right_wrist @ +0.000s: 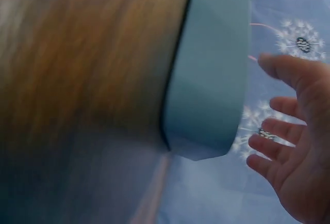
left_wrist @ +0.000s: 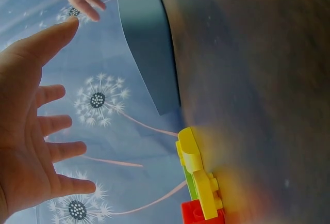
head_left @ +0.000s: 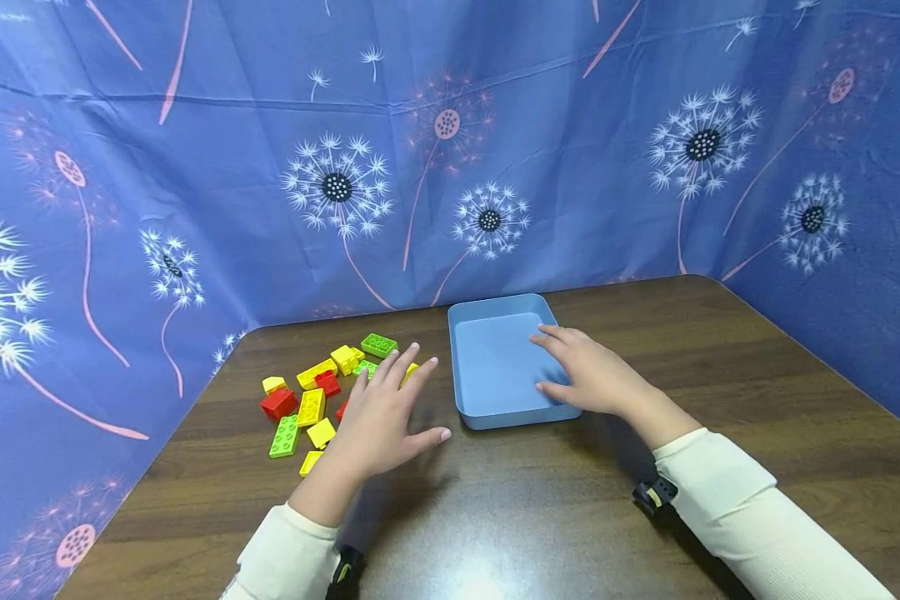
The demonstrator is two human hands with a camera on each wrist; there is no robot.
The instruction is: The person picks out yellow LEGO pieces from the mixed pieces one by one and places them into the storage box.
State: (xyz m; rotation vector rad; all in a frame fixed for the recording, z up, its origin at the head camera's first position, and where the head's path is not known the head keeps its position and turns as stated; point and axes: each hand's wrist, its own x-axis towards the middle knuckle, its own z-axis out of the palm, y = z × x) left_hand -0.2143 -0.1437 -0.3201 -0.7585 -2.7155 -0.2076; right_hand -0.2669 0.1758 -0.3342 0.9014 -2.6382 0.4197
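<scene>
A shallow blue tray (head_left: 498,358) lies on the table with nothing in it. My right hand (head_left: 596,375) hovers over its right side, fingers spread and holding nothing. Left of the tray, my left hand (head_left: 378,425) is held above the table with fingers apart and nothing in its grasp. Beneath and beyond that hand lie scattered toy building bricks, among them a red brick (head_left: 279,404), a light green brick (head_left: 285,437) and a yellow brick (head_left: 311,407). The left hand hides some of them. In the left wrist view, yellow bricks (left_wrist: 191,152) show below the tray's end.
The dark wooden table (head_left: 720,358) reaches out on both sides of the tray. Behind it hangs a blue cloth (head_left: 570,167) with dandelion prints, which also runs along the left and right sides.
</scene>
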